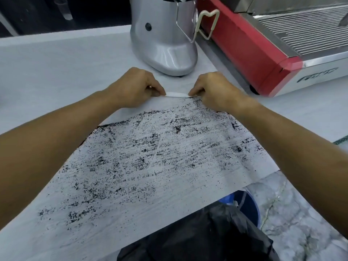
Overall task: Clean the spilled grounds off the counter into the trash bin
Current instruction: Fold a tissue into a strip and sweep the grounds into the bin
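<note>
**Two hands pinch the far edge of a grounds-covered sheet over the bin**

A large pale grey-white paper sheet (143,166) lies on the pale counter (56,72), its long axis running from the far edge near the hands toward the viewer, where its near edge overhangs the counter rim. Dark, gritty spilled coffee grounds (150,144) are smeared in streaks across most of the sheet, thickest through the middle and thinning toward the near left corner.

The left hand (135,87) and the right hand (212,91) sit close together at the sheet's far edge. Each has its fingers curled and pinches that edge between thumb and fingertips; a small strip of the edge bows up between them.

Below the overhanging near edge stands one trash bin, blue-walled with a black plastic liner (207,232), on a grey marbled floor (293,213).

Behind the hands stands one silver metal coffee grinder (162,44), its base on the counter. To its right is one red and stainless espresso machine (263,49) with a ribbed metal drip tray. The background beyond the counter is dark.
</note>
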`<state>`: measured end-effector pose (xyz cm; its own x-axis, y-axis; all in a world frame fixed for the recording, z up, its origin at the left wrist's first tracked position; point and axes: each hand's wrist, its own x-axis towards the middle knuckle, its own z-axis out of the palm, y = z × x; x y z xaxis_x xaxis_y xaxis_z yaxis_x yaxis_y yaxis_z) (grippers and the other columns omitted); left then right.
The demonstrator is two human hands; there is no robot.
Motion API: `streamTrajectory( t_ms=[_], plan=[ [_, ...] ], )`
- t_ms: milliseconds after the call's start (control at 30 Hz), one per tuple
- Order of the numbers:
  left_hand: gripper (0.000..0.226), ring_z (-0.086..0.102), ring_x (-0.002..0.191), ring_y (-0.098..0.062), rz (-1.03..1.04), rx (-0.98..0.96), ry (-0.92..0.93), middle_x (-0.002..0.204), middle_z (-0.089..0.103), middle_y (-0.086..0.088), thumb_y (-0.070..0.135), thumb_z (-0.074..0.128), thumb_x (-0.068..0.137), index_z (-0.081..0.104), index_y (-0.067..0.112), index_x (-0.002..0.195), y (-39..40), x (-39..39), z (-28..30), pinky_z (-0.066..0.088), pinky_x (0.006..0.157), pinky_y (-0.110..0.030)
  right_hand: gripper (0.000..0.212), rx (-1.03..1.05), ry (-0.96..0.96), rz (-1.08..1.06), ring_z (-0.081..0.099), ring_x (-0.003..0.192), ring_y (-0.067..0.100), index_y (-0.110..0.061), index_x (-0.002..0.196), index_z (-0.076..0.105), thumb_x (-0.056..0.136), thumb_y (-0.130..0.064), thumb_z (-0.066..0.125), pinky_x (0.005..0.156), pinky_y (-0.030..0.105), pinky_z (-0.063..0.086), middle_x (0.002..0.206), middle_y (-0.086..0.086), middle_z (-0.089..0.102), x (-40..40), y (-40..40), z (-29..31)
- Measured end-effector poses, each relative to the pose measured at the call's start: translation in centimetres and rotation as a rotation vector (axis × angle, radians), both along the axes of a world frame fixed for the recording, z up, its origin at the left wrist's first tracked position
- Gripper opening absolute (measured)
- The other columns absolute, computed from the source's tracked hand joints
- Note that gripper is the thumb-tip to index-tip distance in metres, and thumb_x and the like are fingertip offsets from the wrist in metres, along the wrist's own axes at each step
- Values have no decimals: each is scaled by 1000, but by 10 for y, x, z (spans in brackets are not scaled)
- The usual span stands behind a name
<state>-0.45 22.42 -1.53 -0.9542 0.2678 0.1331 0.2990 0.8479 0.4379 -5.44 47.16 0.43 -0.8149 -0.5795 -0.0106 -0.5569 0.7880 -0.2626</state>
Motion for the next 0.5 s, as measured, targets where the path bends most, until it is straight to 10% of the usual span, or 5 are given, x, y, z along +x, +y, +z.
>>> streamTrajectory(
  t_ms=[500],
  plan=[
    [34,62,113,-28,218,-79,179,122,68,-5,-2,58,90,75,18,112,14,-23,-9,46,105,-36,34,-57,122,-41,67,93,30,-13,100,77,85,7,54,86,45,57,103,8,72,-28,-14,-15]
  ],
)
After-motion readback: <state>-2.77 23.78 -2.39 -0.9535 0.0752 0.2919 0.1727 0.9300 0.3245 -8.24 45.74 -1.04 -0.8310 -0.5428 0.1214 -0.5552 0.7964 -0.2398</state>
